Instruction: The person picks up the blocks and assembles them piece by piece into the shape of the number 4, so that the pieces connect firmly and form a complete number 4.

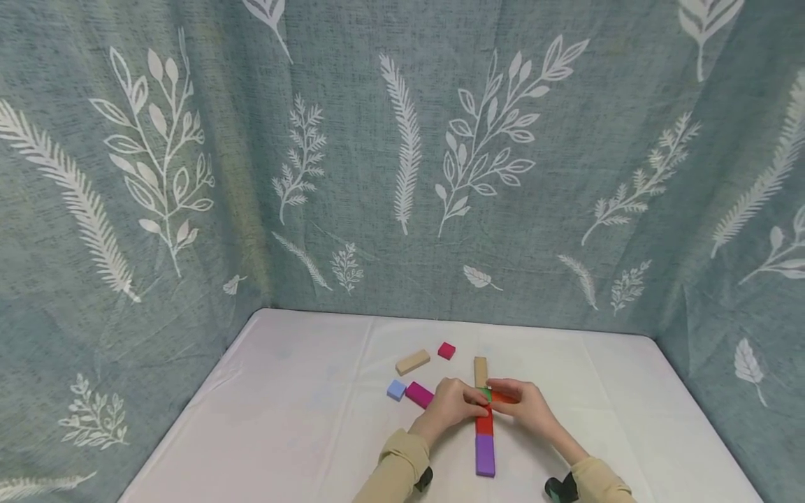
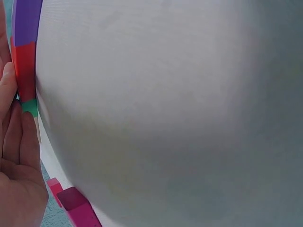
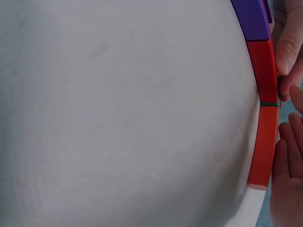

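- Now bends left hand (image 1: 448, 404) beside small green block (image 2: 30, 107); cannot tell if gripping.
- Spreads right hand (image 1: 528, 406) loosely, seemingly empty, by long orange block (image 3: 263, 146).

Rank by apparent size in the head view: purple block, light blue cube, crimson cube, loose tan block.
1. Purple block
2. Loose tan block
3. Light blue cube and crimson cube: look too alike to rank
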Demonstrator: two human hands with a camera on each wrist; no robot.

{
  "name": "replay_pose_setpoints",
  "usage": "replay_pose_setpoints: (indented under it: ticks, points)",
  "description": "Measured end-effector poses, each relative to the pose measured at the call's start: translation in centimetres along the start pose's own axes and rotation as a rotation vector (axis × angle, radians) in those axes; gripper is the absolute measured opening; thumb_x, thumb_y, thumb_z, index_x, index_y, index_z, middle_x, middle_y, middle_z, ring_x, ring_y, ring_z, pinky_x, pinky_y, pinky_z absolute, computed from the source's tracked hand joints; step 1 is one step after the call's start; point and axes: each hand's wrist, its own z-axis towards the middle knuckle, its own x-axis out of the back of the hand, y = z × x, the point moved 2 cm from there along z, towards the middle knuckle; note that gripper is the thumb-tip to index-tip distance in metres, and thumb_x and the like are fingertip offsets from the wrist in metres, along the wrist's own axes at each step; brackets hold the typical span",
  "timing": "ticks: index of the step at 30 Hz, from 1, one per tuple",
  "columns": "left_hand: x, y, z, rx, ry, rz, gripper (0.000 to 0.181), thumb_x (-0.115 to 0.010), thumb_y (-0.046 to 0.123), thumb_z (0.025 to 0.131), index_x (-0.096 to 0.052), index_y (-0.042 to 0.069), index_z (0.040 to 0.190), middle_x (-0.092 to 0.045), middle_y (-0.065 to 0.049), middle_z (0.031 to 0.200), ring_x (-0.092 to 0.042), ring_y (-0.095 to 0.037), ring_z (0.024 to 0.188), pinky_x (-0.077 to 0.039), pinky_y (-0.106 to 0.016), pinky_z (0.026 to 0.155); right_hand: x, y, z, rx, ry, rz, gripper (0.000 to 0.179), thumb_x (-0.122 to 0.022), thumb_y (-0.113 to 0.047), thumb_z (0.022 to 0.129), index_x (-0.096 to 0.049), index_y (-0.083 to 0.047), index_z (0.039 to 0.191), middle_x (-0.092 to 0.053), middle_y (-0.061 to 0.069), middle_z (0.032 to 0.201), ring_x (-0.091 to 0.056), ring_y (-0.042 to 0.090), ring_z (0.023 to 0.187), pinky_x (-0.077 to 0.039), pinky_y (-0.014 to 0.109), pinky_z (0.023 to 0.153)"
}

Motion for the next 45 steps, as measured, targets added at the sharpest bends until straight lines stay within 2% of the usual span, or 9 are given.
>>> replay_pose_setpoints:
  ticks: [5, 10, 18, 27, 39, 45]
  points:
    - [0.3, 0.4, -0.1, -0.042, 0.017, 0.003, 0.014, -0.081, 0.018, 0.074, -0.079, 0.012, 0.087, -0.076, 0.003, 0.086, -0.069, -0.005, 0.090, -0.052, -0.019, 0.079, -0.2, 0.1, -0.2, 0.024, 0.037, -0.060, 0.038, -0.073, -0.012, 0.082, -0.065, -0.001, 0.117, -0.068, 0.015, 0.116, -0.060, 0.035, 0.112, -0.051, 0.040, 0.092]
    - [0.0, 0.3, 0.1, -0.003, -0.008, -0.008, 0.016, -0.080, 0.017, 0.074, -0.078, 0.010, 0.089, -0.076, 0.001, 0.088, -0.069, -0.007, 0.092, -0.052, -0.017, 0.081, -0.5, 0.0, -0.5, 0.048, 0.089, -0.149, 0.032, -0.075, -0.011, 0.079, -0.069, -0.006, 0.111, -0.071, 0.007, 0.108, -0.063, 0.029, 0.106, -0.052, 0.037, 0.090]
    - [-0.2, -0.1, 0.2, -0.029, 0.000, 0.045, 0.016, -0.081, 0.018, 0.074, -0.078, 0.011, 0.088, -0.076, 0.001, 0.086, -0.068, -0.005, 0.087, -0.050, -0.014, 0.076, -1.0, -0.4, -0.9, 0.114, 0.115, -0.255, 0.029, -0.076, -0.009, 0.077, -0.071, -0.006, 0.106, -0.073, 0.003, 0.101, -0.066, 0.024, 0.099, -0.053, 0.035, 0.088]
    - [-0.2, 0.0, 0.0, -0.073, -0.002, 0.075, 0.012, -0.078, 0.017, 0.077, -0.078, 0.010, 0.088, -0.076, 0.001, 0.087, -0.068, -0.007, 0.087, -0.052, -0.017, 0.077, -1.1, -0.4, -0.9, 0.159, 0.130, -0.266, 0.028, -0.076, -0.008, 0.076, -0.072, -0.006, 0.104, -0.073, 0.004, 0.099, -0.068, 0.023, 0.095, -0.054, 0.035, 0.085]
    - [-0.3, 0.5, -0.3, -0.083, 0.000, 0.110, 0.015, -0.076, 0.016, 0.079, -0.077, 0.011, 0.093, -0.075, 0.002, 0.091, -0.067, -0.005, 0.091, -0.053, -0.018, 0.080, -1.1, -0.4, -1.0, 0.126, 0.119, -0.247, 0.029, -0.075, -0.007, 0.078, -0.071, -0.006, 0.106, -0.073, 0.004, 0.100, -0.067, 0.023, 0.096, -0.054, 0.035, 0.086]
    - [0.3, 0.6, -0.4, -0.058, 0.042, 0.018, 0.012, -0.076, 0.016, 0.080, -0.077, 0.011, 0.090, -0.075, 0.002, 0.092, -0.068, -0.009, 0.094, -0.054, -0.023, 0.083, -1.2, -0.2, -1.0, 0.156, 0.147, -0.258, 0.027, -0.076, -0.007, 0.076, -0.072, -0.006, 0.103, -0.073, 0.004, 0.098, -0.068, 0.022, 0.094, -0.054, 0.033, 0.085]
